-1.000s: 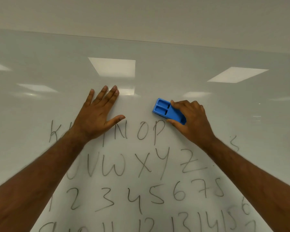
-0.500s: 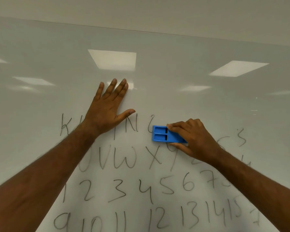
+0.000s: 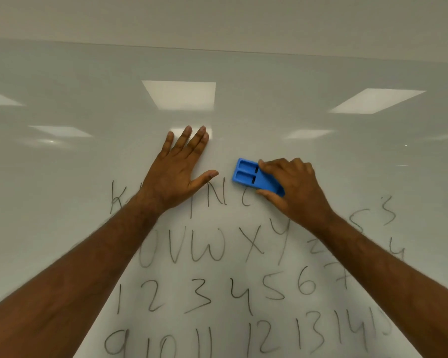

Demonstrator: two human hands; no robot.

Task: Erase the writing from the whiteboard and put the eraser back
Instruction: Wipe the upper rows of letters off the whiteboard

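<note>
Eraser: the blue eraser [image 3: 254, 179] sits flat on the whiteboard [image 3: 321, 156], mid-board, on the top row of letters.
Right hand [image 3: 292, 188]: fingers curled round the eraser.
Left hand [image 3: 177, 174]: flat, fingers straight, leaning on the board.
Tip: press evenly, wipe row by row.

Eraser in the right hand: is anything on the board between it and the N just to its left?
Nothing visible. The eraser is gripped by the right hand; bare whiteboard separates it from the N. The left hand lies flat further left, thumb just above the N.
</note>
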